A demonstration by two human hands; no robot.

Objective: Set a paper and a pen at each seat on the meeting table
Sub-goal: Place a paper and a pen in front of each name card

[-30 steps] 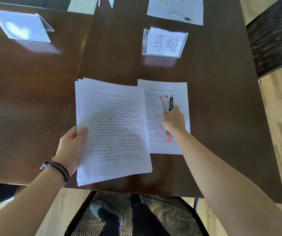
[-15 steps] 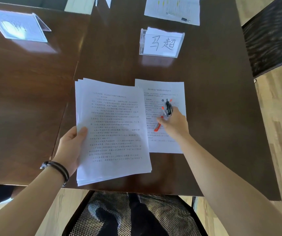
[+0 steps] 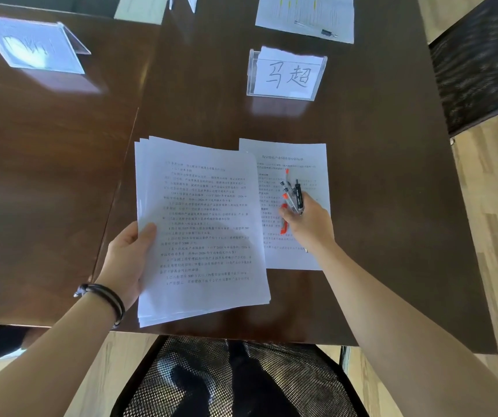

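Observation:
My left hand (image 3: pixel 128 254) holds a stack of printed papers (image 3: pixel 202 233) by its left edge, just above the dark wooden table (image 3: pixel 377 191). A single printed sheet (image 3: pixel 298 164) lies flat on the table to the right, its left edge tucked under the stack. My right hand (image 3: pixel 309 222) hovers over that sheet and grips a bundle of pens (image 3: pixel 292 195) with black and orange parts, tips pointing away from me. Whether any pen rests on the sheet I cannot tell.
A clear name card stand (image 3: pixel 286 75) sits behind the sheet, another stand (image 3: pixel 34 45) at far left. A further sheet with a pen (image 3: pixel 304 16) lies at the far side. A mesh chair (image 3: pixel 235 377) stands below me, another chair (image 3: pixel 482 61) at right.
My right hand drew back slightly toward me over the single sheet and turned the pen bundle; the orange parts now show beside my fingers. The left hand and stack stayed put.

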